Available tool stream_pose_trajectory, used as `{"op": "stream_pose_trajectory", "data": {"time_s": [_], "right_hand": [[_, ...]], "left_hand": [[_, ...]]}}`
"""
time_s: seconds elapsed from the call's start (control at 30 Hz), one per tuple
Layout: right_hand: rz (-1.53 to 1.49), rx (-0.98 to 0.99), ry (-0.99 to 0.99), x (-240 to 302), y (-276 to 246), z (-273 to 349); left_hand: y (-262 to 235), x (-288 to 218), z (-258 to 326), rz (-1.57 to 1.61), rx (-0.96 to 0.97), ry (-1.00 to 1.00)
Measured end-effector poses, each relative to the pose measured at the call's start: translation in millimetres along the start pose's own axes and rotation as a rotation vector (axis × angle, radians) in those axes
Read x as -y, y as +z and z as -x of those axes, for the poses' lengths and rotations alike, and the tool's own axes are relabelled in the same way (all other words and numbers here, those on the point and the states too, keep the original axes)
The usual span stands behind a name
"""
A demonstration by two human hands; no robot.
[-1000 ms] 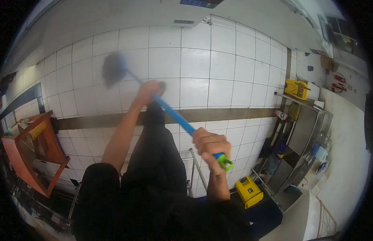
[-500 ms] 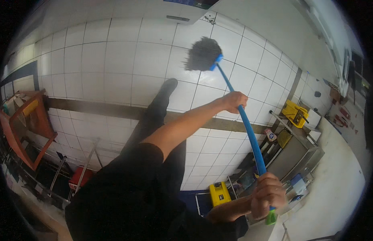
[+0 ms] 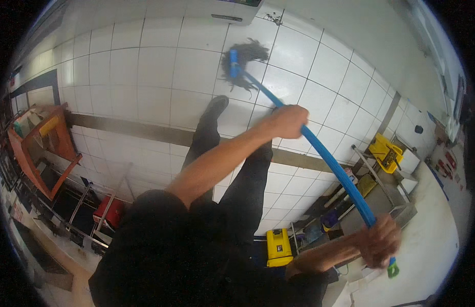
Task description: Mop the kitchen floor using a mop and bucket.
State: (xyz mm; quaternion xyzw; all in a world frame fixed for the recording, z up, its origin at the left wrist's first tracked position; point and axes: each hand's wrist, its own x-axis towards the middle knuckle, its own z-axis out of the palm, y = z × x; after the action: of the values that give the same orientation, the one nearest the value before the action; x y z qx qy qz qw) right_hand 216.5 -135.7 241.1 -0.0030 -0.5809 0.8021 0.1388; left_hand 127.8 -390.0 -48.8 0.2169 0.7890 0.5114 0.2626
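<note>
Mop (image 3: 319, 148) out over white tiled floor (image 3: 145, 71), left hand (image 3: 287, 120) fingers wrapped mid-handle, right hand (image 3: 380, 240) clenched near green end; likely light, stiff pole, floppy wet head (image 3: 242, 59)

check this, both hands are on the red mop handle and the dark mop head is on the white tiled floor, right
Not quite. The mop handle is blue, not red, as the head view shows. The rest holds: left hand and right hand grip it, and the dark mop head is on the white tiled floor.

No packages, labels, signs or screens discernible.
</note>
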Motion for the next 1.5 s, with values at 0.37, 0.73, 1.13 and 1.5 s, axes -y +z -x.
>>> {"op": "stream_pose_trajectory", "data": {"time_s": [0.37,0.73,1.13,1.5], "right_hand": [[-0.232,0.352,0.126,-261,53,-10],[0.097,0.347,-0.071,-12,-211,-137],[0.262,0.376,-0.178,101,-280,-141],[0.101,0.139,-0.185,15,-255,-171]], "left_hand": [[-74,193,92,-0.41,-0.312,-0.179],[167,-22,-218,-0.254,-0.189,0.167],[210,-164,-317,-0.062,0.067,0.298],[153,-94,-292,-0.254,0.01,0.151]]}}
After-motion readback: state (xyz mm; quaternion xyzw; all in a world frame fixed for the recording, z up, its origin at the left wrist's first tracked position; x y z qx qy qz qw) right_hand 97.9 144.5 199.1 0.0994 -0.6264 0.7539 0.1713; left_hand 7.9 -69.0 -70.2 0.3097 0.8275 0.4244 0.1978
